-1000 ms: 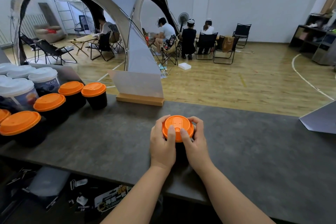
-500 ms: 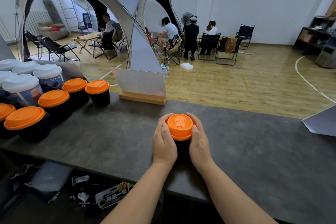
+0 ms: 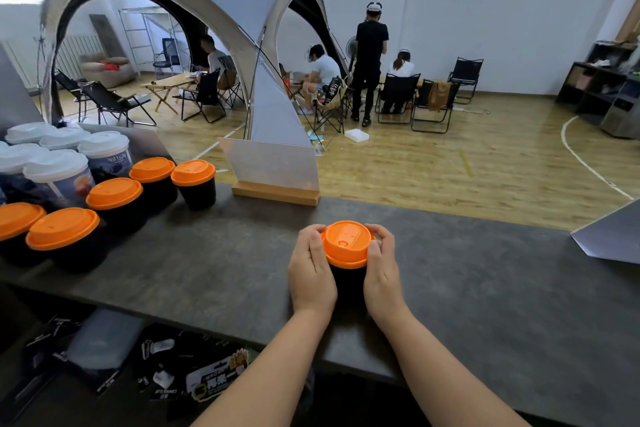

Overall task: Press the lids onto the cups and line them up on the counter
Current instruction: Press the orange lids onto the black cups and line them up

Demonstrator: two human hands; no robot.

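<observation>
at the far left of the dark grey stone-look desk stands a cluster of tall printed paper cups with white plastic lids, packed close together. just in front of them and to their right runs a line of short black paper cups with orange plastic lids, lids on, standing side by side and slanting away toward the far edge of the desk; the last of them stands near a frosted acrylic sign panel in a light wooden base.

toward the middle of the desk, well apart from that line, stands one more black paper cup, upright, with a round orange plastic lid sitting on its top. the left hand wraps the cup's left side, fingers curled round to the lid's rim. the right hand does the same on the right side, its fingertips curled on the lid's rim. both hands grip the cup between them, touching cup and lid.

at the right edge of the desk lies a tilted grey sheet.
</observation>
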